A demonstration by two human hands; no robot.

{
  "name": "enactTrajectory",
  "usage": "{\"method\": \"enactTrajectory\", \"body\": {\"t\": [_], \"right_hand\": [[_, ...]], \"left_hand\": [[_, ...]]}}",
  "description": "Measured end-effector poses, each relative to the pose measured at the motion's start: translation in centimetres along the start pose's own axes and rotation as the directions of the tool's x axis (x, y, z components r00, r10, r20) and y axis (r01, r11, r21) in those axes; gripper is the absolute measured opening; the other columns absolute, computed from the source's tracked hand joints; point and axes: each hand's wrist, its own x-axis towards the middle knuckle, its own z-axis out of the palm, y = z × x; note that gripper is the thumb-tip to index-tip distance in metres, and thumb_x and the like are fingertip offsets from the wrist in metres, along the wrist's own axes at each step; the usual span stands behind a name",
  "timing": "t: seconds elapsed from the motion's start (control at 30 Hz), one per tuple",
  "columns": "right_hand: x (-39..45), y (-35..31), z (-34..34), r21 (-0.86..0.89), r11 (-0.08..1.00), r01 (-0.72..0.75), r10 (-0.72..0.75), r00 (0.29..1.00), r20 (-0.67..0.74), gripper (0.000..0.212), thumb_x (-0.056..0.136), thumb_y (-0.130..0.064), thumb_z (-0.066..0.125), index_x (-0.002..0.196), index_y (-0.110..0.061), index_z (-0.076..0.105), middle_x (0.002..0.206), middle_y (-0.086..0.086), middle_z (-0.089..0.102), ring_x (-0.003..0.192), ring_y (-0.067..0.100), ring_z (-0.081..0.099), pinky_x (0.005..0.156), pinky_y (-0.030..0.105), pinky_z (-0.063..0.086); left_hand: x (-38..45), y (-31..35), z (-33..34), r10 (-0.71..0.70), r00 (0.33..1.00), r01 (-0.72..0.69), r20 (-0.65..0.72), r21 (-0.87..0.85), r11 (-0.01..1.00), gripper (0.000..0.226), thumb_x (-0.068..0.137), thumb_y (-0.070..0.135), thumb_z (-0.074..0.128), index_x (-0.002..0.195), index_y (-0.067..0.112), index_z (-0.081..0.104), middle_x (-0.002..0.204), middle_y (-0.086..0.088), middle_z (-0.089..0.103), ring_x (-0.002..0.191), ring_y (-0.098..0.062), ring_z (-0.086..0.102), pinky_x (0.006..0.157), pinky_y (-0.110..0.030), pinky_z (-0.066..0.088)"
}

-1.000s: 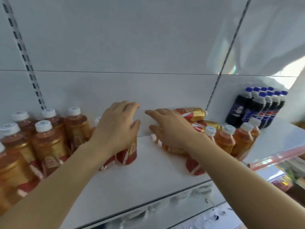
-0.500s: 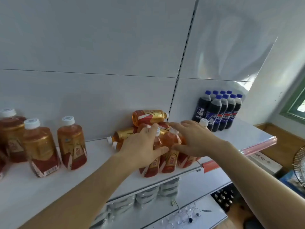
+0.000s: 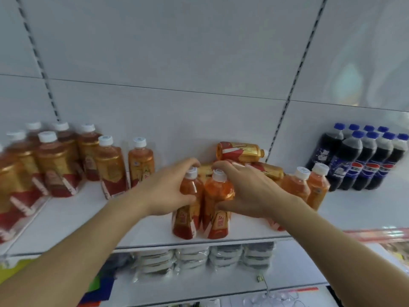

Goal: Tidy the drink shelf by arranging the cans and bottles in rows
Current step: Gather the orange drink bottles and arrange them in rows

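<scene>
Now left hand gripping glossy tea bottle, right hand another

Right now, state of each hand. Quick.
Left hand: grips the left tea bottle.
Right hand: grips the right tea bottle.

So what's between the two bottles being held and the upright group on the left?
Head view: bare white shelf between the held bottles and the left group, crossed only by the left hand.

I count thirteen upright tea bottles (left ones blurred), three toppled ones, eight cola bottles.
</scene>
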Motion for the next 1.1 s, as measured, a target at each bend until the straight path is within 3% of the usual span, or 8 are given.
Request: {"method": "enactTrajectory", "body": {"t": [0.13, 0.4, 0.5, 0.63, 0.77, 0.9, 1.0, 1.1], "right_hand": [[4.3, -5.4, 1.9, 0.078, 0.995, 0.070, -0.067, 0.997, -0.035, 0.093, 0.085, -0.051, 0.081, 0.157, -0.035, 0.024, 0.148, 0.003, 0.059, 0.114, 0.030, 0.067, 0.090, 0.046, 0.058], [12.4, -14.0, 5.4, 0.149, 0.982, 0.117, -0.102, 0.989, -0.106, 0.089, 0.091, -0.043, 0.074, 0.161, -0.037, 0.019, 0.145, 0.003, 0.059, 0.100, 0.033, 0.067, 0.076, 0.045, 0.059], [13.3, -14.8, 6.1, 0.159, 0.981, 0.111, -0.096, 0.990, -0.101, 0.090, 0.092, -0.046, 0.074, 0.162, -0.037, 0.017, 0.159, 0.002, 0.048, 0.113, 0.034, 0.066, 0.081, 0.046, 0.058], [13.3, -14.5, 6.3, 0.182, 0.977, 0.109, -0.093, 0.991, -0.092, 0.090, 0.094, -0.047, 0.074, 0.162, -0.036, 0.017, 0.162, -0.002, 0.043, 0.104, 0.027, 0.066, 0.077, 0.041, 0.056], [12.8, -14.5, 6.5, 0.136, 0.984, 0.115, -0.099, 0.988, -0.119, 0.095, 0.096, -0.054, 0.070, 0.166, -0.039, 0.008, 0.169, -0.004, 0.034, 0.120, 0.029, 0.063, 0.080, 0.041, 0.059], [10.7, -12.3, 5.7, 0.096, 0.991, 0.093, -0.068, 0.970, -0.232, 0.086, 0.102, -0.061, 0.057, 0.168, -0.033, 0.010, 0.163, -0.001, 0.040, 0.133, 0.030, 0.056, 0.096, 0.047, 0.056], [8.3, -8.6, 5.0, 0.061, 0.998, -0.016, 0.032, 0.961, -0.274, 0.076, 0.105, -0.055, 0.054, 0.168, -0.025, 0.023, 0.159, 0.003, 0.047, 0.137, 0.031, 0.052, 0.108, 0.047, 0.049], [6.1, -4.2, 4.9, 0.030, 0.991, -0.131, 0.135, 0.959, -0.250, 0.074, 0.104, -0.049, 0.058, 0.166, -0.023, 0.029, 0.159, 0.004, 0.048, 0.144, 0.033, 0.046, 0.114, 0.047, 0.044]], "left_hand": [[-2.9, -6.0, -4.1, -0.087, 0.996, 0.088, -0.019, 0.080, 0.993, 0.083, 0.088, 0.028, 0.083, 0.156, 0.038, 0.037, 0.156, 0.013, 0.046, 0.136, -0.003, 0.045, 0.100, -0.020, 0.038], [-6.4, -15.9, -9.3, -0.195, 0.977, 0.203, -0.086, 0.095, 0.975, 0.090, 0.088, 0.025, 0.083, 0.161, 0.037, 0.030, 0.166, 0.010, 0.034, 0.148, -0.011, 0.040, 0.112, -0.028, 0.041], [-6.5, -16.3, -8.8, -0.135, 0.987, 0.142, -0.090, 0.073, 0.987, 0.088, 0.091, 0.024, 0.079, 0.161, 0.038, 0.027, 0.167, 0.011, 0.029, 0.147, -0.011, 0.040, 0.112, -0.030, 0.044], [-6.5, -16.6, -8.4, -0.104, 0.990, 0.108, -0.099, 0.037, 0.993, 0.088, 0.093, 0.024, 0.076, 0.162, 0.040, 0.023, 0.168, 0.012, 0.024, 0.147, -0.012, 0.040, 0.108, -0.028, 0.046], [-6.4, -16.2, -8.3, -0.070, 0.991, 0.078, -0.116, 0.066, 0.995, 0.089, 0.093, 0.031, 0.075, 0.164, 0.033, 0.021, 0.170, 0.009, 0.019, 0.157, -0.017, 0.024, 0.123, -0.040, 0.035], [-4.9, -13.3, -8.4, 0.116, 0.928, 0.001, -0.353, 0.316, 0.949, 0.074, 0.094, 0.046, 0.067, 0.157, 0.020, 0.038, 0.160, -0.004, 0.041, 0.151, -0.027, 0.035, 0.123, -0.048, 0.034], [-3.1, -9.2, -6.9, 0.237, 0.860, -0.140, -0.451, 0.237, 0.961, 0.062, 0.097, 0.036, 0.070, 0.152, 0.016, 0.049, 0.150, -0.005, 0.054, 0.142, -0.026, 0.047, 0.117, -0.041, 0.040], [-1.0, -5.6, -3.5, 0.301, 0.870, -0.251, -0.391, 0.174, 0.952, 0.063, 0.093, 0.042, 0.065, 0.150, 0.017, 0.053, 0.147, -0.002, 0.057, 0.138, -0.023, 0.050, 0.114, -0.037, 0.042]]}}
